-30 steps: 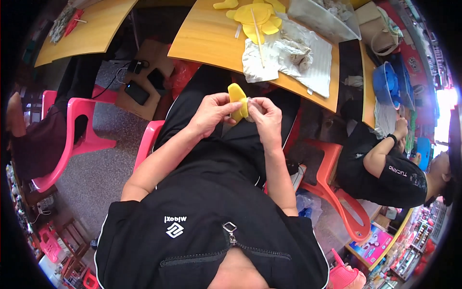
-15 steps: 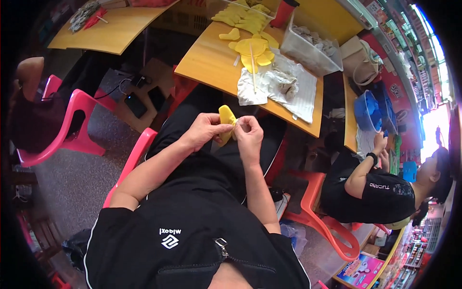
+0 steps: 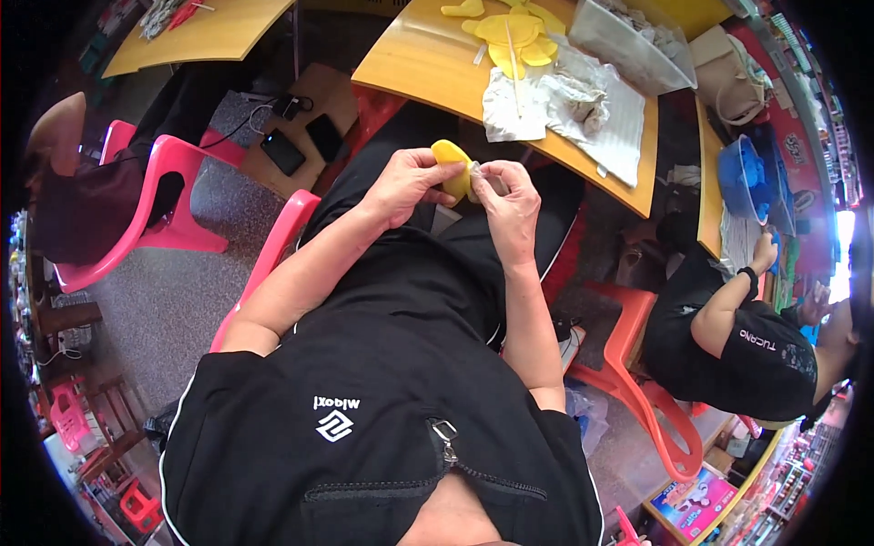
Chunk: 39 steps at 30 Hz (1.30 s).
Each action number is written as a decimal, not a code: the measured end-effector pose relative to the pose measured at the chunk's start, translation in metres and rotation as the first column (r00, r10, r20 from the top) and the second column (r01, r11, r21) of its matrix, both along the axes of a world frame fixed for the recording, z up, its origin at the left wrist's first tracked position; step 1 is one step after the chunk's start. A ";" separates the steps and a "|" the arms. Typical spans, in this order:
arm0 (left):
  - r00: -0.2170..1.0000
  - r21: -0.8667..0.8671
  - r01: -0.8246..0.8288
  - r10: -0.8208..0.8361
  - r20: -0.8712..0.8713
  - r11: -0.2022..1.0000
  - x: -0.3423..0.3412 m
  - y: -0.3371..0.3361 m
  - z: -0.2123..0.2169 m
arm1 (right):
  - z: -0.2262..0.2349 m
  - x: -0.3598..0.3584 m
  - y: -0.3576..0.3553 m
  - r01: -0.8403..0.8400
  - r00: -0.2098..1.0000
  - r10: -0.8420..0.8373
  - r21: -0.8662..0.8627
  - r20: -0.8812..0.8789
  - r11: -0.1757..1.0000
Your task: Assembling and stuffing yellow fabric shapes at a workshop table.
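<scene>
Head view looking down over our lap — we're sitting in a pink chair [image 3: 273,246] with both hands raised just in front of the wooden table [image 3: 419,68]. Our left hand [image 3: 405,182] is curled around a small yellow piece [image 3: 452,166], fingers pressed against its left side, holding it upright between the two hands. Our right hand [image 3: 510,196] is pinched shut on something pale and thin right at the yellow piece's right edge; it's too small to say what exactly, maybe a bit of film or backing.

As for progress, we'd guess we're mid-way through one piece in a batch. Up on the table there's a pile of yellow shapes [image 3: 510,27] that look similar, a thin stick [image 3: 513,64] lying across them, a white cloth [image 3: 583,109] with crumpled bits on it, and a grey tray [image 3: 637,45] with more stuff inside. Whether those yellow shapes are finished or waiting, we can't tell — so how many are left is anyone's guess.

Another person in a black shirt [image 3: 737,355] sits off to our right on an orange chair [image 3: 637,382], busy near a blue basin [image 3: 742,173].
</scene>
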State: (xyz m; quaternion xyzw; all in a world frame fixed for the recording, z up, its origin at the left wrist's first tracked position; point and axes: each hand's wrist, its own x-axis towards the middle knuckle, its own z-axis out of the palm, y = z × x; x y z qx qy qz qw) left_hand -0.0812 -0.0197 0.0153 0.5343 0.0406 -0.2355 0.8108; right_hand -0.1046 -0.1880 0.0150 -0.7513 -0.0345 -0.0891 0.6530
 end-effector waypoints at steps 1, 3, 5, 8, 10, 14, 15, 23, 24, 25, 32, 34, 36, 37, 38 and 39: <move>1.000 -0.003 0.002 -0.002 -0.003 1.000 0.000 -0.001 -0.001 | 0.000 -0.001 -0.001 0.036 0.995 -0.018 -0.187 0.097 0.982; 1.000 -0.005 0.017 -0.017 -0.006 1.000 0.000 -0.003 -0.002 | -0.002 -0.001 -0.001 0.013 0.998 -0.003 -0.179 0.058 0.984; 0.998 -0.021 0.058 -0.058 0.018 0.998 -0.001 -0.004 -0.001 | -0.004 0.000 -0.001 0.089 0.992 -0.076 -0.137 0.101 0.987; 0.989 -0.002 0.144 -0.144 0.018 0.990 -0.003 -0.008 0.000 | -0.008 0.003 0.000 0.131 0.990 -0.120 -0.148 0.078 0.980; 0.990 0.036 0.141 -0.140 -0.029 0.989 -0.003 -0.008 -0.001 | -0.010 0.005 0.002 0.128 0.992 -0.125 -0.168 0.028 0.978; 0.984 -0.009 0.144 -0.144 -0.107 0.989 0.003 -0.004 -0.009 | -0.012 0.007 0.002 0.045 0.997 -0.037 0.108 -0.074 0.993; 0.984 -0.013 0.146 -0.146 -0.099 0.989 0.004 -0.003 -0.012 | -0.012 0.007 0.002 0.054 0.995 -0.045 0.112 -0.088 0.992; 0.990 -0.053 0.041 -0.048 -0.135 0.998 0.006 -0.001 -0.011 | -0.006 0.003 -0.004 -0.007 0.998 0.011 -0.077 0.054 0.997; 0.990 -0.048 0.046 -0.052 -0.134 0.998 0.005 0.000 -0.010 | -0.005 0.001 -0.005 -0.025 0.999 0.028 -0.095 0.025 0.995; 0.992 -0.037 0.041 -0.045 -0.116 0.998 0.006 0.000 -0.009 | -0.004 0.002 -0.004 -0.049 0.999 0.050 -0.106 0.012 0.993; 0.995 0.034 0.096 -0.097 0.017 0.995 0.006 0.005 -0.006 | -0.012 0.004 -0.007 -0.259 0.936 0.318 0.323 -0.148 0.910; 0.992 0.059 0.122 -0.124 0.024 0.991 0.007 0.003 -0.010 | -0.017 0.005 -0.009 -0.265 0.933 0.333 0.361 -0.139 0.894; 0.988 0.115 0.146 -0.150 0.025 0.983 0.007 0.004 -0.012 | -0.020 0.006 -0.009 -0.273 0.943 0.311 0.257 -0.118 0.927; 0.990 0.117 0.136 -0.139 0.013 0.984 0.008 0.005 -0.013 | -0.021 0.005 -0.008 -0.274 0.937 0.320 0.274 -0.140 0.922; 0.992 0.117 0.111 -0.117 0.049 0.987 0.007 0.007 -0.013 | -0.022 0.005 -0.005 -0.249 0.941 0.300 0.285 -0.154 0.926; 0.992 0.183 0.105 -0.117 0.054 0.977 0.007 0.010 -0.012 | -0.022 0.004 -0.002 -0.228 0.938 0.293 0.305 -0.187 0.925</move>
